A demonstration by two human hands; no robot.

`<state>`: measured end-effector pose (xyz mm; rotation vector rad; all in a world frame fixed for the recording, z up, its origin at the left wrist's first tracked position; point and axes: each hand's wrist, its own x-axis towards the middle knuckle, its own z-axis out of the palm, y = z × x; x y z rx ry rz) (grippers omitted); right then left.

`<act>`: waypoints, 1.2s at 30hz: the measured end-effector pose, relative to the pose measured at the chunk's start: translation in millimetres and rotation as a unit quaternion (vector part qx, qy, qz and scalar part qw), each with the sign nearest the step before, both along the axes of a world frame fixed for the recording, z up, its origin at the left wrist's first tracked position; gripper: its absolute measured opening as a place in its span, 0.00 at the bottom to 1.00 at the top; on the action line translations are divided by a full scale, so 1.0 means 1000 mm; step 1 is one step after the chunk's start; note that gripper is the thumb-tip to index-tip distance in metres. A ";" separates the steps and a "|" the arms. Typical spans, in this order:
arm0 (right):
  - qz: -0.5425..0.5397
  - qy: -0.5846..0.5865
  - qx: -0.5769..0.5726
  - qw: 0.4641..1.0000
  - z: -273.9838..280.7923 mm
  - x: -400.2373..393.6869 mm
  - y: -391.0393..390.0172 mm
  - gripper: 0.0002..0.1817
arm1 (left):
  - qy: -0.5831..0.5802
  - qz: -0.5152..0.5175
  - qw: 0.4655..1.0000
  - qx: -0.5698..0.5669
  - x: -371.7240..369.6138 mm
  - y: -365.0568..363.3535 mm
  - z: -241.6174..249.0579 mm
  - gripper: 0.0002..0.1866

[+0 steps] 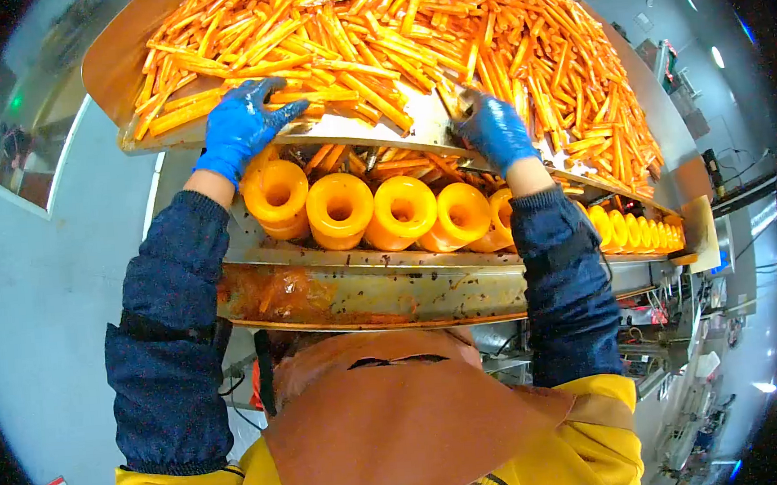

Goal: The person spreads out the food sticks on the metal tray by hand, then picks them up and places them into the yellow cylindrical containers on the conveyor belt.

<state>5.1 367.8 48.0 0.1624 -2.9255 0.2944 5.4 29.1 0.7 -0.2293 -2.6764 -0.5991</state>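
Note:
Orange sticks (365, 37) lie heaped on a metal tray (335, 127) across the top of the view. At the tray's front left edge is my left hand (243, 126) in a blue glove, thumb and fingers apart, touching the sticks there. My right hand (495, 130), also gloved in blue, is at the front edge further right, its fingers bent around something I cannot make out beside a dark gap in the sticks. Below the tray stands a row of orange-yellow funnel-like cups (339, 212), with more sticks lying behind them.
A stained metal ledge (374, 296) runs in front of the cups, close to my brown apron (409, 412). The row of cups continues to the far right, ending near a pale board (701, 234). Machinery and cables stand at the right.

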 end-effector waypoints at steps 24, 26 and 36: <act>0.077 0.023 -0.497 0.864 -0.024 0.086 -0.003 0.15 | 0.052 0.025 0.998 -0.027 0.002 0.000 -0.005 0.21; 0.037 -0.062 -0.498 0.864 -0.041 0.102 -0.019 0.14 | 0.054 0.020 0.998 -0.031 -0.003 -0.003 -0.011 0.22; 0.196 -0.065 -0.369 0.906 -0.048 0.106 -0.088 0.13 | 0.025 0.039 0.998 -0.039 0.000 -0.001 -0.006 0.22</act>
